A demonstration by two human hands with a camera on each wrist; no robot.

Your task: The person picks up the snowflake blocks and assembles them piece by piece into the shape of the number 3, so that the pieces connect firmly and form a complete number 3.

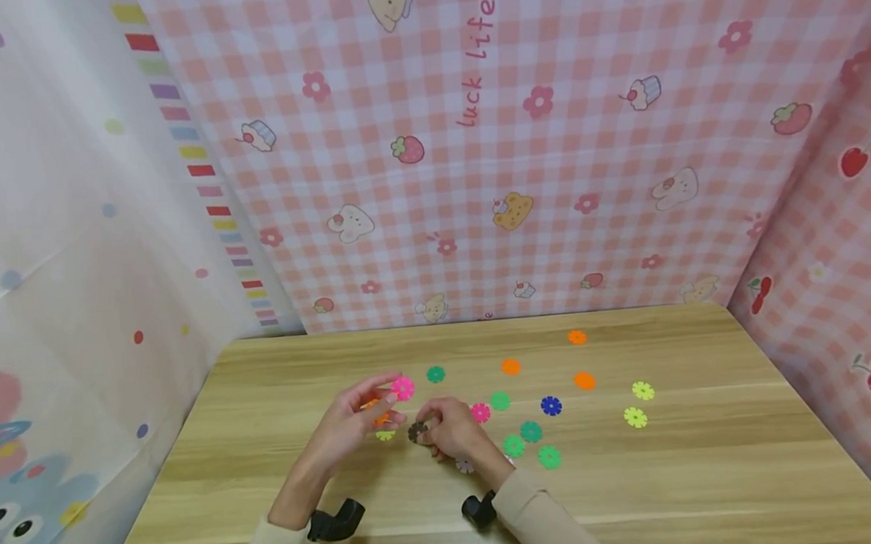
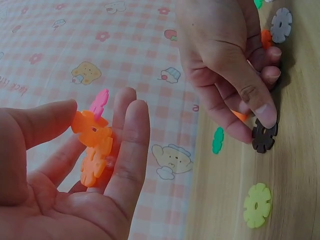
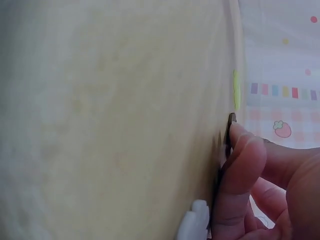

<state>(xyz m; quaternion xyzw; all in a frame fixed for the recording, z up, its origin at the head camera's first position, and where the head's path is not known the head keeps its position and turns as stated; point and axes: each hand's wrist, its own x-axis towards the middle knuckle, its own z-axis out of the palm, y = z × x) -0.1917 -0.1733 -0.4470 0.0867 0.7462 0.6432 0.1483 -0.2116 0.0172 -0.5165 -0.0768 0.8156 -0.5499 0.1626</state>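
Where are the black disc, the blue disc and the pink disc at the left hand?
Black disc (image 2: 264,142): left wrist view, lower half of its face.
Blue disc (image 1: 551,406): head view, middle of its face.
Pink disc (image 2: 100,102): left wrist view, middle of its tilted face.

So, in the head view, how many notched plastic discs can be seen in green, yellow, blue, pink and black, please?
Green notched plastic discs, both shades: 5
Yellow notched plastic discs: 3
Blue notched plastic disc: 1
Pink notched plastic discs: 2
Black notched plastic disc: 1
Total: 12
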